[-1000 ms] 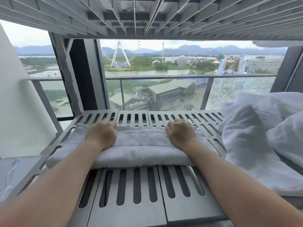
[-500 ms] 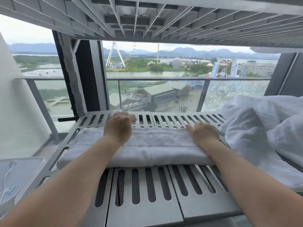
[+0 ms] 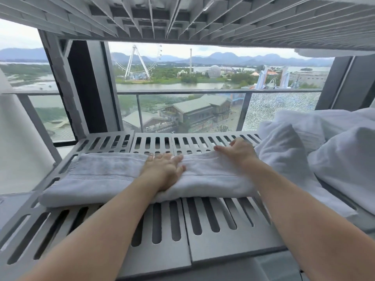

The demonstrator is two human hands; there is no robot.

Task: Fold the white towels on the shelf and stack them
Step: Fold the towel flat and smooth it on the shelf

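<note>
A white towel [image 3: 97, 175], folded into a long strip, lies across the grey slotted shelf [image 3: 162, 230]. My left hand [image 3: 164, 171] lies flat on the towel's middle with its fingers spread, pressing down. My right hand [image 3: 237, 152] is at the towel's far right end, fingers bent over the back edge; whether it grips the cloth is unclear. A heap of unfolded white towels [image 3: 316, 155] sits on the shelf to the right, touching the strip's right end.
Another slotted shelf [image 3: 182, 17] hangs close overhead. Behind the shelf stands a glass balcony railing [image 3: 182, 92] with a dark post [image 3: 85, 88] at the left. A white wall [image 3: 18, 149] borders the left side.
My left hand slid right along the towel to its middle and opened flat. My right hand moved to the far right end and up to the back edge.
</note>
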